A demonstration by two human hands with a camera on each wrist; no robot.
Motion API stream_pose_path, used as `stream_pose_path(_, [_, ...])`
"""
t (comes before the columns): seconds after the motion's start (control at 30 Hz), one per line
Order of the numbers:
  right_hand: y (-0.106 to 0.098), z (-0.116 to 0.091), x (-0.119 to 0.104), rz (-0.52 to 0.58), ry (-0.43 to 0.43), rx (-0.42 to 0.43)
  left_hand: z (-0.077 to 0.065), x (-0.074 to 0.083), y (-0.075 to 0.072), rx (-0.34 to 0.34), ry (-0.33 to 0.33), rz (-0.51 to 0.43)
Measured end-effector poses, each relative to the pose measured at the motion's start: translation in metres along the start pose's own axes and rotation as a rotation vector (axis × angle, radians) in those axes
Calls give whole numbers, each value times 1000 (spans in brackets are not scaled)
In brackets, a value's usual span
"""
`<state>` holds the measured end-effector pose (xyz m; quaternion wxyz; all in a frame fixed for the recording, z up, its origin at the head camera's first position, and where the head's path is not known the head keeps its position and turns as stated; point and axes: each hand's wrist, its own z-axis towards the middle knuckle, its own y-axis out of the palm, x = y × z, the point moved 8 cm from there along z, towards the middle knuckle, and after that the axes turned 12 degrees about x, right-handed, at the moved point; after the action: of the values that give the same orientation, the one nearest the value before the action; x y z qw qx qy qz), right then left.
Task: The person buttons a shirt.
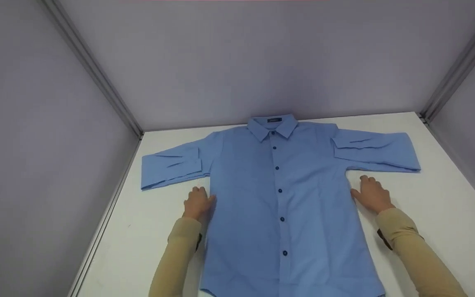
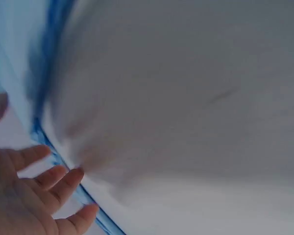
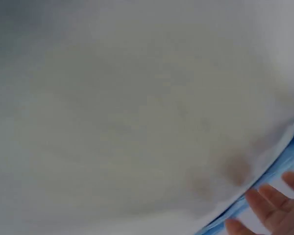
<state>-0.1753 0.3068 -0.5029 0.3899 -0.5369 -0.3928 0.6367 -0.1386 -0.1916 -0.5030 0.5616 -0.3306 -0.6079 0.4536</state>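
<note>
A blue button-up shirt [image 1: 245,206] lies front side up on a white table, collar at the far end. Both its sleeves are folded back on themselves, so the cuffs lie near the shoulders. My left hand [image 1: 198,203] is beside the shirt's left edge below the sleeve, its thumb at the fabric. In the left wrist view the fingers [image 2: 63,188] are spread and relaxed. On the opposite side my right hand [image 1: 372,194] is just below the other sleeve, thumb right at the side edge. Its fingers [image 3: 264,208] are loosely extended in the right wrist view, holding nothing.
The white table [image 1: 138,247] ends at a grey back wall [image 1: 237,62]. Side panels with metal corner rails [image 1: 97,78] enclose it left and right. The shirt's collar reaches close to the back edge, and its hem runs toward the near side.
</note>
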Motion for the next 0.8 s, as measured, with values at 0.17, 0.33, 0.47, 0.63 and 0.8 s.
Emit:
stream_pose_path(0.17, [5,-47,-22,203,-2,-156,-55,3,5,-161,-25,-253])
stream_pose_path(0.33, [4,-86,-36,320,-40,-267,-103,-2,12,-295,-78,-351])
stream_pose_path(0.47, [0,-111,-37,378,-88,-311,-129,-9,14,-334,-68,-396])
stream_pose_path(0.63, [4,-137,-35,384,-144,-335,-157,-25,16,-371,-72,-399])
stream_pose_path(0.8, [9,-165,-36,397,-159,-369,-183,-35,21,-393,-44,-389])
